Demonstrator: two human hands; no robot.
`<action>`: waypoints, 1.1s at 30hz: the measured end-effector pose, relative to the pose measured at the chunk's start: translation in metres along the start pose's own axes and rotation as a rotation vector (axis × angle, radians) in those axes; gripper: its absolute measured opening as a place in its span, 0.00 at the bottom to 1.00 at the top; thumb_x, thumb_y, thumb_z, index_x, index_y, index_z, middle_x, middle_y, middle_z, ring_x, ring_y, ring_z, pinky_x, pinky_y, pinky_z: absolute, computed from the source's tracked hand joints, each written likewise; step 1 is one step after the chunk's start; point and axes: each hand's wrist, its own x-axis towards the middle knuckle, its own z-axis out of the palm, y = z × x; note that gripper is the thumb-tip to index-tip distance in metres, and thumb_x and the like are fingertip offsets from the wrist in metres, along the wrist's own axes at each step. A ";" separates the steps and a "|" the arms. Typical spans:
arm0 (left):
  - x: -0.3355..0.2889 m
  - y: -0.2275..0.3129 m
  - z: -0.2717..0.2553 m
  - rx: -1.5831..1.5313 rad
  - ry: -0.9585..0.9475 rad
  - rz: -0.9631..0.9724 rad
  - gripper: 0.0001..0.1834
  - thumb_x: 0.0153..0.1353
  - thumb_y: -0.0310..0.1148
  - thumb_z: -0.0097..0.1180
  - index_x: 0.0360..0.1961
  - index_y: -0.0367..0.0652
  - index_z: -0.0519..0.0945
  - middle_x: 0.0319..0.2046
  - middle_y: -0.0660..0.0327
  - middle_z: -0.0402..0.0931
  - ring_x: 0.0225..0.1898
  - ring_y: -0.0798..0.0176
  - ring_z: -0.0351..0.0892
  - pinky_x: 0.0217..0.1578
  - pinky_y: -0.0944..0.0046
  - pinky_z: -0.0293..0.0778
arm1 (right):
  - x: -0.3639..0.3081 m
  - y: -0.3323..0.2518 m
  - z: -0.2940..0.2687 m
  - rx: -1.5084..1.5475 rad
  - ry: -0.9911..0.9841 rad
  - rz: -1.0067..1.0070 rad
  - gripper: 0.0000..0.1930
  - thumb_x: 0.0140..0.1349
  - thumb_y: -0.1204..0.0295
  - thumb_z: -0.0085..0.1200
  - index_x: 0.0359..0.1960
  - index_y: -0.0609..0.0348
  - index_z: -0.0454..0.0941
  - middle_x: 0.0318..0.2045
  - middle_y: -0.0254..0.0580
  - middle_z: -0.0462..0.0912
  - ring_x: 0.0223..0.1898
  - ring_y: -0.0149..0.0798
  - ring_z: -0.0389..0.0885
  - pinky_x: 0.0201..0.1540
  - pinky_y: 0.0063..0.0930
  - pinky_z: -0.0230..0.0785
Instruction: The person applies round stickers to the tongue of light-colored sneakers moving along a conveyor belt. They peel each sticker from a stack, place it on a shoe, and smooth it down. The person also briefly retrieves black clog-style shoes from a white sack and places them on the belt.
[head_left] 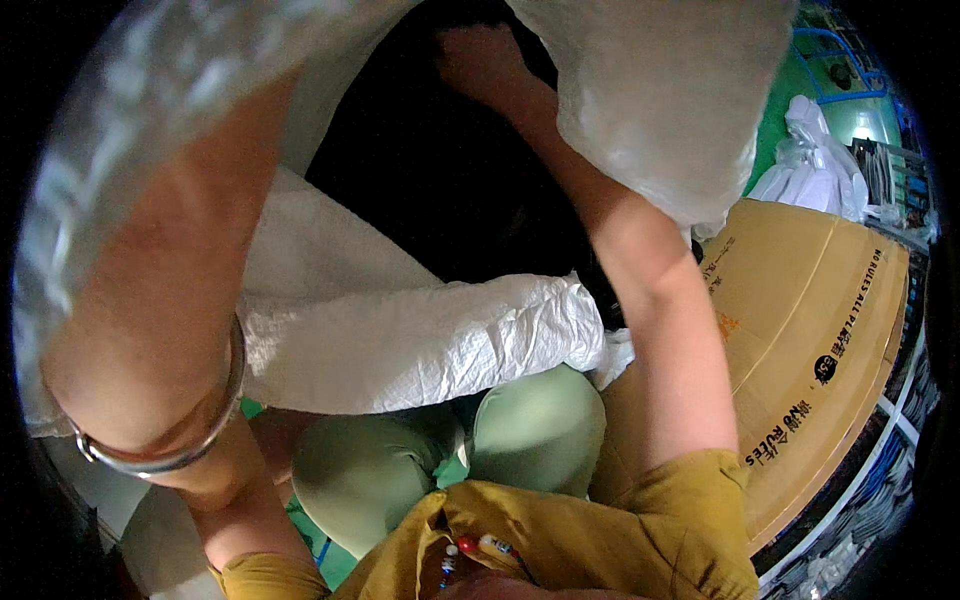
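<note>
A large white woven sack (420,345) lies over my knees, its mouth spread wide around a very dark mass (420,180) whose kind I cannot make out. My right hand (485,62) reaches into the far part of this opening. Its fingers sink into the shadow, so neither their pose nor anything in them shows. On the left, my bare forearm, with a metal bangle round it, runs up against the sack's raised side. The left hand itself lies out of sight. Another fold of the sack (660,100) hangs beside my right forearm.
At the right lies a flat brown cardboard box (800,340) with dark print. Beyond it are white plastic bags (820,165) and a blue metal frame (845,65) on a green floor. Dark stacked goods (880,500) line the far right edge.
</note>
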 end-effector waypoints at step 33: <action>-0.022 0.012 -0.017 -0.014 -0.043 0.029 0.18 0.60 0.31 0.44 0.50 0.38 0.74 0.53 0.47 0.70 0.57 0.47 0.68 0.59 0.54 0.62 | -0.114 0.000 0.023 0.504 -0.064 0.278 0.29 0.60 0.47 0.48 0.62 0.38 0.64 0.64 0.41 0.60 0.66 0.48 0.55 0.65 0.52 0.46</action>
